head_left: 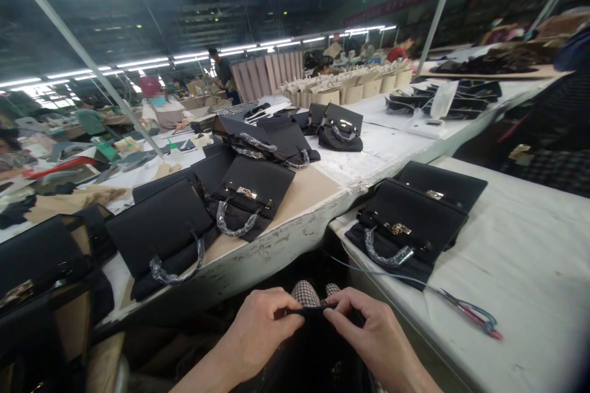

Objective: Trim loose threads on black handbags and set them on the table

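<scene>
Black material (316,344) in the head view, nearest the camera, lies before checked knees (305,293), beyond both benches' edges; left hand (260,322) and right hand (371,322) each pinch its upper edge between thumb and finger. Right bench (520,245): handbags (415,209) near the far left corner, scissors (472,314) toward the left edge. Left bench (369,156): more handbags along the near edge.

Bare left hand (267,322): one | bare right hand (366,322): one | held black item (308,347): one | black gold-clasped flap handbags (415,209), that right-hand white table (530,245): two | red-and-blue-handled metal scissors (469,312): one pair
</scene>
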The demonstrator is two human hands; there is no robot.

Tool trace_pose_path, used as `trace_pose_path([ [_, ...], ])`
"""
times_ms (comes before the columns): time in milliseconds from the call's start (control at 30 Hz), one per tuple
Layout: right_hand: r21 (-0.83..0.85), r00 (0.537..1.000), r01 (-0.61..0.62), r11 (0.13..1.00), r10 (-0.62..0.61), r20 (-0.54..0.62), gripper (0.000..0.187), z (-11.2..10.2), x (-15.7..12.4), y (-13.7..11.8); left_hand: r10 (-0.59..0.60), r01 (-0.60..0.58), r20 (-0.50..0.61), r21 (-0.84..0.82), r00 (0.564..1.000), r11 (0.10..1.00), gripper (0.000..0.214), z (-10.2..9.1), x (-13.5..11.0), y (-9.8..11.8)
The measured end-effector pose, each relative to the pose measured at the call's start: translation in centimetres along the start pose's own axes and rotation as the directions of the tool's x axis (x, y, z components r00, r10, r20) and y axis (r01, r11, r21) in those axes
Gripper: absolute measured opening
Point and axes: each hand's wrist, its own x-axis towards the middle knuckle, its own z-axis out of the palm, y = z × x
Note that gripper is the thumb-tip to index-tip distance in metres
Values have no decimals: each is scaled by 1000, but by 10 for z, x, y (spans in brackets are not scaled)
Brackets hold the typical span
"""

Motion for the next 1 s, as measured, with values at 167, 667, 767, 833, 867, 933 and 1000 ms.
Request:
trace_pose_path([
  [167, -3, 1000, -12, 1000, 12, 4, 25, -5, 2, 0, 20, -20, 4, 37, 1000, 999, 15, 2, 1, 0],
  [667, -10, 996, -67, 998, 66, -54, 24, -1, 3, 4, -9, 12, 86, -30, 996, 999, 12, 9, 8, -3],
  [767, 24, 996, -72, 997, 73, -52, 20, -1, 4, 2, 62, -64, 120, 11, 991, 998, 12, 7, 13, 1],
  [833, 106, 996, -67, 992, 72, -45, 25, -1, 7, 3, 142, -149, 154, 36, 978, 988, 13, 7, 18, 5],
  [867, 152, 996, -72, 986, 78, -33, 29, -3, 9, 4, 174, -183, 173, 37, 969, 982, 15, 7, 21, 7],
  [933, 229, 994, -112, 967, 108, 30, 33, -7, 13, 8, 194, -200, 204, 10, 960, 980, 18, 8, 26, 9],
  [1000, 258, 982, -167, 952, 137, 129, 30, -16, 16, 10, 183, -180, 212, -34, 960, 983, 17, 8, 30, 8],
])
